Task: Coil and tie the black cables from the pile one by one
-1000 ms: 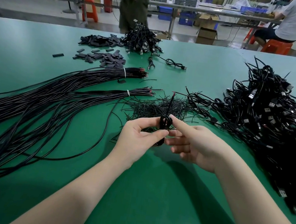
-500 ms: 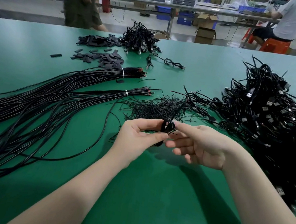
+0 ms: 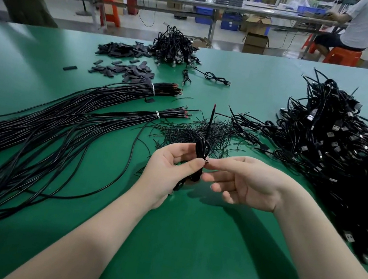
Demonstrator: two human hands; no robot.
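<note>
No text, label, brand or number is legible on anything in view.

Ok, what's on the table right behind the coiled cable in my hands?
Behind the coiled cable, held by the left hand and pinched by the right hand, lies a heap of thin black ties on the green table. The hands and coil hide the heap's near edge.
</note>
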